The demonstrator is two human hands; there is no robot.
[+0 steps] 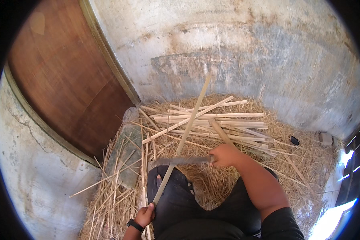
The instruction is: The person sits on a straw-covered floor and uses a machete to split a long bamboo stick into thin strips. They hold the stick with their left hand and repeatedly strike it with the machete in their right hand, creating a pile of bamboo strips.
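Observation:
A long, flat bamboo strip (193, 116) slants up and away across my left thigh, its far end raised in front of the wall. Near its lower end, my left hand (145, 215) is closed around it, a dark band on that wrist. In front of my knees, my right hand (225, 155) is closed on a knife, whose long dark blade (184, 161) points left and crosses the strip. A thick wooden piece (221, 131) juts out beyond the right hand; whether it is the knife's handle I cannot tell.
Several pale split strips (228, 120) lie piled on straw (304, 168) ahead. Thin slivers (112, 200) litter the left side, near a grey slab (128, 160). A stained wall (244, 60) and a brown door (68, 72) stand behind. A small black object (295, 140) lies at right.

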